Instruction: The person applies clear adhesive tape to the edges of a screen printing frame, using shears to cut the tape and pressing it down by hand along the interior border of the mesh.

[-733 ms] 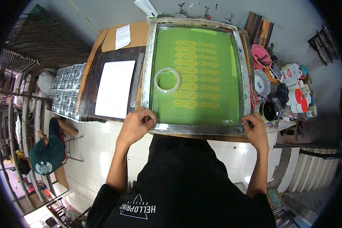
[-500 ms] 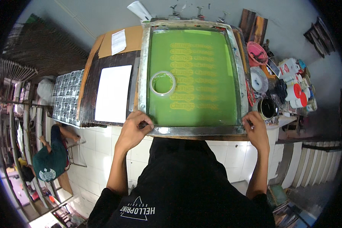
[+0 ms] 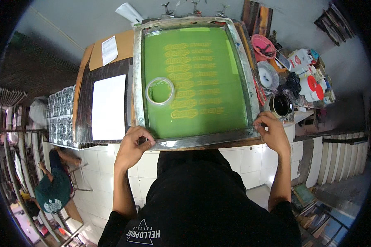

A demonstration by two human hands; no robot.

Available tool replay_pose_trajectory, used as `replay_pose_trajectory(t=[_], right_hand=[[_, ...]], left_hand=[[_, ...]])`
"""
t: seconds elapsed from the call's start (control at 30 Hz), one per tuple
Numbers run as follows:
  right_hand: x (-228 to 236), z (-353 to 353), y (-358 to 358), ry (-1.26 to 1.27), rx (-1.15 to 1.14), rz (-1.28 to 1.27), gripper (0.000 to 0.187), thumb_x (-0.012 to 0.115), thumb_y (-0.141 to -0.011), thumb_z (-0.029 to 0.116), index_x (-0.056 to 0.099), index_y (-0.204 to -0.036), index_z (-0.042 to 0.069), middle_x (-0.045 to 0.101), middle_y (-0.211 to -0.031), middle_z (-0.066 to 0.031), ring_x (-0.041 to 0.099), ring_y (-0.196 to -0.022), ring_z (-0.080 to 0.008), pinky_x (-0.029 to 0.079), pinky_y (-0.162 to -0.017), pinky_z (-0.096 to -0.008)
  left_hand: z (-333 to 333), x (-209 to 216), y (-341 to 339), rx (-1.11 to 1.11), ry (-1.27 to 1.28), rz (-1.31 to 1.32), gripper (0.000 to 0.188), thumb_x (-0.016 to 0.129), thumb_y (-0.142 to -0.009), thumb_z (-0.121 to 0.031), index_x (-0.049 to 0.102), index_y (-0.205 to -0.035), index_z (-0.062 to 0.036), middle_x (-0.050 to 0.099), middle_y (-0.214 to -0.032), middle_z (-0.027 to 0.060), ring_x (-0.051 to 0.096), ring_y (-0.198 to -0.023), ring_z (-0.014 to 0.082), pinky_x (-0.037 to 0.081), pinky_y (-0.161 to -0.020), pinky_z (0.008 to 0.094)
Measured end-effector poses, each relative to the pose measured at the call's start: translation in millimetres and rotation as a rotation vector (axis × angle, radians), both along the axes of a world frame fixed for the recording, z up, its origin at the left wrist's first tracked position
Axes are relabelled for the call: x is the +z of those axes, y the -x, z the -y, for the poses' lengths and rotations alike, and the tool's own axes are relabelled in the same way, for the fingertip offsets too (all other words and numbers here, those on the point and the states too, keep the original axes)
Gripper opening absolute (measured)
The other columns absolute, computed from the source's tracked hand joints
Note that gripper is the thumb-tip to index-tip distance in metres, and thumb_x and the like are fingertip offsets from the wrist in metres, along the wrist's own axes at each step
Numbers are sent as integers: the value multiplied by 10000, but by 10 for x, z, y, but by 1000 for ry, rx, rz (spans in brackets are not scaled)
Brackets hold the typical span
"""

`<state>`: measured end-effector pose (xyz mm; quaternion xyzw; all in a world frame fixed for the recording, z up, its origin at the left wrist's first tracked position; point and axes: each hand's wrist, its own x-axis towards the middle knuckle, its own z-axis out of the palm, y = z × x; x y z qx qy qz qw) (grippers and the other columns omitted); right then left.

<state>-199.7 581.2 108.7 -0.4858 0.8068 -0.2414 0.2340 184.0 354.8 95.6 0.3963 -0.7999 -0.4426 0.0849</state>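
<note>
A screen-printing frame [image 3: 139, 78] with green mesh [image 3: 212, 123] lies flat in front of me. Rows of yellowish lettering run down the mesh. On its left part rests a roll of clear tape [image 3: 148, 92]. What looks like a glossy strip of clear tape [image 3: 202, 139] stretches along the frame's near bar. My left hand [image 3: 130, 145] pinches at the near left corner, thumb against bent fingers. At the near right corner my right hand [image 3: 273, 131] is also closed in a pinch. The strip's ends are mostly hidden by my fingers.
A white sheet [image 3: 109, 107] lies on the dark table left of the frame. Clamps [image 3: 195, 8] stand behind it. To the right are an open can of dark ink [image 3: 279, 105], a pink basin [image 3: 263, 46] and several bottles. A person [image 3: 53, 187] sits at the far left.
The view has shifted, so the frame appears farther left and slightly tilted. Both hands stay pinched at the near corners. The tape roll has kept its place on the mesh.
</note>
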Motion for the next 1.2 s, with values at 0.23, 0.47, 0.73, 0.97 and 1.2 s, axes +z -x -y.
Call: replay_pose_trajectory(t=[0.23,0.47,0.73,0.97,1.2], right_hand=[[478,-188,-115,-4,-59,69,59,673,-875,-9,640,-914,-39,695,-909,-124,681,-868,-220,518,-794,-327],[981,-267,-428,84,-56,38,145,728,-799,-19,665,-931,-21,673,-798,-80,619,-747,-167,488,-735,-287],[-181,-154,-123,-68,-281,517,167,746,-845,-2,702,-1006,0,618,-759,11,524,-693,-62,428,-619,-237],[-253,-130,-37,-82,-349,502,153,754,-853,12,694,-988,-28,651,-786,-4,542,-676,-60,434,-585,-236],[-243,-30,-65,-97,-346,410,100,753,-861,38,714,-938,-13,656,-737,-14,556,-668,-69,444,-589,-256]], left_hand=[[-38,-5,-94,39,-128,-78,93,727,-859,-12,659,-913,-45,652,-1032,58,564,-1035,231,463,-827,342],[7,86,-391,165,-444,-148,95,717,-905,-41,627,-926,-61,607,-909,-15,549,-894,97,438,-821,261],[-104,-20,-164,220,-280,51,104,727,-875,10,642,-921,-28,605,-817,-27,532,-766,71,444,-723,244],[-119,49,-3,287,-255,40,141,739,-850,38,651,-957,8,567,-742,-13,507,-684,79,429,-629,257],[-74,-47,-111,304,-304,18,82,739,-875,0,679,-928,19,633,-768,12,546,-699,87,459,-654,264]])
